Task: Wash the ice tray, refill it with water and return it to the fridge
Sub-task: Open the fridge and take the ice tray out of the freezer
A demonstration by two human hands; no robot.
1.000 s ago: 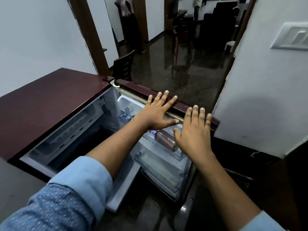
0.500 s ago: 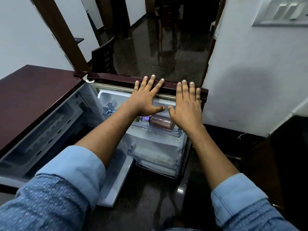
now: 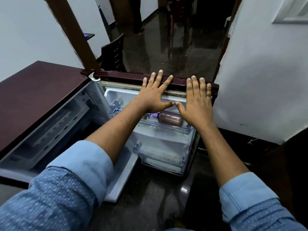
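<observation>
A dark maroon fridge (image 3: 38, 90) stands at my left with its door (image 3: 130, 77) swung wide open in front of me. My left hand (image 3: 154, 95) and my right hand (image 3: 195, 104) are held flat, fingers spread, over the door's top edge, thumbs almost touching. Neither hand holds anything. Whether the palms touch the door I cannot tell. In the door's upper shelf (image 3: 166, 129) lies a brownish bottle (image 3: 170, 120) with a purple cap. The freezer compartment (image 3: 50, 129) shows at left, dim inside. No ice tray is visible.
A white wall (image 3: 260, 84) stands close on the right of the door. Beyond the door a dark glossy floor (image 3: 175, 59) leads through a doorway, with a dark chair (image 3: 113, 54) at the wooden frame (image 3: 75, 34). Lower door shelves (image 3: 161, 157) hang below the bottle.
My hands have drawn closer together until the thumbs nearly meet. The view has tilted down and the door appears more square in front of me.
</observation>
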